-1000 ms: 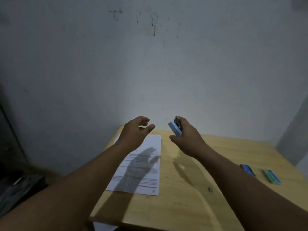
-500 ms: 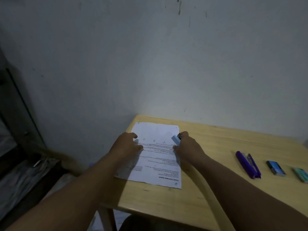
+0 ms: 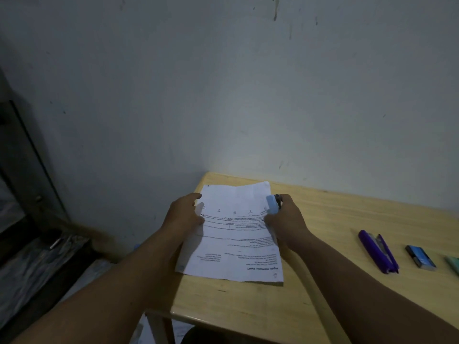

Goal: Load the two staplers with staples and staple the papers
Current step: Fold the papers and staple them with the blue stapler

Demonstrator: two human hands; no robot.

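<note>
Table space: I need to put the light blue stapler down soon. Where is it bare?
Bare wood lies between the papers and the purple stapler, and along the table front edge. The right end is crowded: purple stapler, blue box, green box.

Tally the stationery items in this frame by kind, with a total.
Staplers: 2, a light blue stapler in the right hand and an open purple stapler on the wooden table.
Small staple boxes: 2, blue and green.
Printed paper stacks: 1.
Total: 5.
</note>
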